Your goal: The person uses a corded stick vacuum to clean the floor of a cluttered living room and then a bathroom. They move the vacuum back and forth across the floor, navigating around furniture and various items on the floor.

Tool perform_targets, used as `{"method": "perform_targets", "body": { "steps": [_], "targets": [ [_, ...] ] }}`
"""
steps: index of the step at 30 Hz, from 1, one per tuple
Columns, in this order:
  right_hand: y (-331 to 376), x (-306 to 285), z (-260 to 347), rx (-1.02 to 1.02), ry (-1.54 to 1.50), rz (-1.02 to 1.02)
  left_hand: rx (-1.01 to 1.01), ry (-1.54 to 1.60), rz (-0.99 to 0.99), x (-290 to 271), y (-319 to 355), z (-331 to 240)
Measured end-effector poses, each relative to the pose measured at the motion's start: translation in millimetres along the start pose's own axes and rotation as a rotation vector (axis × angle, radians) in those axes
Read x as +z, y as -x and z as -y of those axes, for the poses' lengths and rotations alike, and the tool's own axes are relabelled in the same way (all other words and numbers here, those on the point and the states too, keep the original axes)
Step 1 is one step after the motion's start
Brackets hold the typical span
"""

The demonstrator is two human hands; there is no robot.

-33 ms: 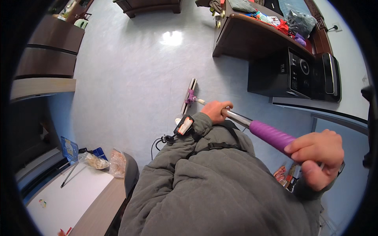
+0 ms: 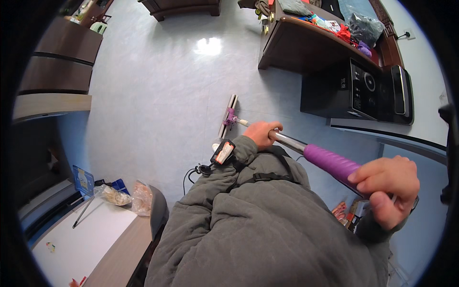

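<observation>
A mop lies across the view, its flat metal head [image 2: 233, 103] with a purple joint resting on the pale floor ahead of me. My left hand [image 2: 259, 135] is wrapped round the metal pole [image 2: 290, 142] in the middle. At the right, my right hand [image 2: 389, 184] is closed round the upper end of the ridged purple grip [image 2: 331, 163]. The pole slants from the mop head up toward my right side. Part of it is hidden behind my left hand.
A black safe-like box [image 2: 325, 93] stands at the right beside a dark wooden cabinet [image 2: 296, 45] with clutter on top. Drawers [image 2: 67, 43] line the left. A table [image 2: 110, 239] with bagged items and a grey chair back [image 2: 159, 213] stand at the lower left.
My right hand and the purple grip have shifted very slightly to the right. The mop head has moved a hair to the left; my left hand stays closed on the pole.
</observation>
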State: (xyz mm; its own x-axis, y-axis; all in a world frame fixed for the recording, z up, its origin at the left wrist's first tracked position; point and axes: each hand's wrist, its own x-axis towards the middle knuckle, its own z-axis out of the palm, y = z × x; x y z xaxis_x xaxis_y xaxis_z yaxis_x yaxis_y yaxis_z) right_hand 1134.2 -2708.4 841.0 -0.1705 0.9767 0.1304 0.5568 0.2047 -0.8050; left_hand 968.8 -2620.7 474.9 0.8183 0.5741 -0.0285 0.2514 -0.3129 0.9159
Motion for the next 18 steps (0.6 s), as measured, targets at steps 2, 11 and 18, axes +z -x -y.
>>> {"method": "perform_targets", "body": {
  "steps": [2, 11, 18],
  "targets": [
    [-5.5, 11.9, 2.0, 0.077, -0.012, -0.092, -0.007, 0.017, -0.067, -8.4, 0.7, 8.5],
    [-6.3, 51.3, 18.7, -0.014, -0.117, -0.205, -0.059, 0.112, -0.095, -14.1, 28.0, 26.1],
    [-4.9, 55.5, 24.5, -0.108, -0.053, -0.175, -0.021, -0.005, -0.109, -11.3, 33.8, 22.5]
  ]
}}
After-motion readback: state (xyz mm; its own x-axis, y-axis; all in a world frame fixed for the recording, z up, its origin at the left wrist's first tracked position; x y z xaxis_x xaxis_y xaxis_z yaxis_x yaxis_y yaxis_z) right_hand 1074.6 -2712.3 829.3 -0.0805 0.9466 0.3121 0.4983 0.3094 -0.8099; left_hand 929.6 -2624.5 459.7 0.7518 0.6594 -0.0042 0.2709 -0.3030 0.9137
